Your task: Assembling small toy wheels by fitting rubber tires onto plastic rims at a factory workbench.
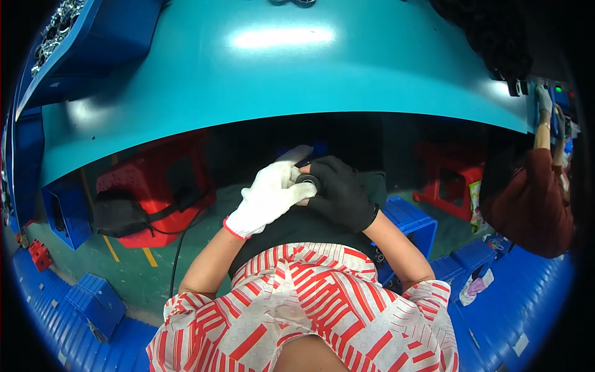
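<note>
Above my lap, just in front of the table's near edge, my two gloved hands meet. My left hand (265, 197), in a white glove with a red cuff, closes its fingers on a small black ring-shaped part (308, 180). From the other side my right hand (342, 193), in a black glove with bare fingertips, grips the same part. Fingers cover much of the ring, and its exact kind is too small to make out.
A teal table (285, 80) curves across the front. Its far left carries a blue bin (118, 43) of shiny metal parts; black parts (483, 31) pile up far right. Red stools (145, 186) and blue crates (412, 223) stand below. A co-worker (533, 204) is at right.
</note>
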Tool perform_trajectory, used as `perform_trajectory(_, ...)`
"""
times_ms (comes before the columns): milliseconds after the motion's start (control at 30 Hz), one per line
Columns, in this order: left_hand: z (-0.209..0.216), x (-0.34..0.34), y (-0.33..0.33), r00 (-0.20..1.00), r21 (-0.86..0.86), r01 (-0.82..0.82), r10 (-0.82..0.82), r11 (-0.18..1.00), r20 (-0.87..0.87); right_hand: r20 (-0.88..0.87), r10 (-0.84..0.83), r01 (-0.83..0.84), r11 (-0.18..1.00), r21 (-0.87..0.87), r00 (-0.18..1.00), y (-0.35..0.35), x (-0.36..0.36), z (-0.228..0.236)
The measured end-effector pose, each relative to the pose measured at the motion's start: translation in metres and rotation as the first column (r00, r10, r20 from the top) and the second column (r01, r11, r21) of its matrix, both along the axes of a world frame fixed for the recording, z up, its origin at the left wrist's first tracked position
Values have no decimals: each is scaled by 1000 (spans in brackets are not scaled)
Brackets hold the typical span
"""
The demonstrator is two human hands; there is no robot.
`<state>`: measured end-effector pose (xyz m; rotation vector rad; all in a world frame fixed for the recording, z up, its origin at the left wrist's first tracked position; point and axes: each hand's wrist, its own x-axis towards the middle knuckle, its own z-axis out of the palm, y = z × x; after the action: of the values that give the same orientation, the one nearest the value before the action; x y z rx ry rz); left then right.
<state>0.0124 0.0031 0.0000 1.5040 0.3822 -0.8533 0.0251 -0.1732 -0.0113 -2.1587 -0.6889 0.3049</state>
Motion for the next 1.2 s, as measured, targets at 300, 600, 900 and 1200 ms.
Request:
perform_trajectory(300,-26,-16,-2,945,-359,-311,325,880,-22,-150,11,1,997,79,989,-12,3,-8)
perform_trajectory(600,-16,-18,-6,847,-99,-351,360,931,392,-532,-153,327,912,248,832,-8,-2,-1)
perform_trajectory(900,-3,-21,-11,705,129,-188,42,974,708,-949,261,673,671,311,179,-3,-14,-7)
perform_trajectory(1200,2,-23,-9,671,151,-140,-18,979,741,-894,415,714,575,400,167,-6,-18,-14)
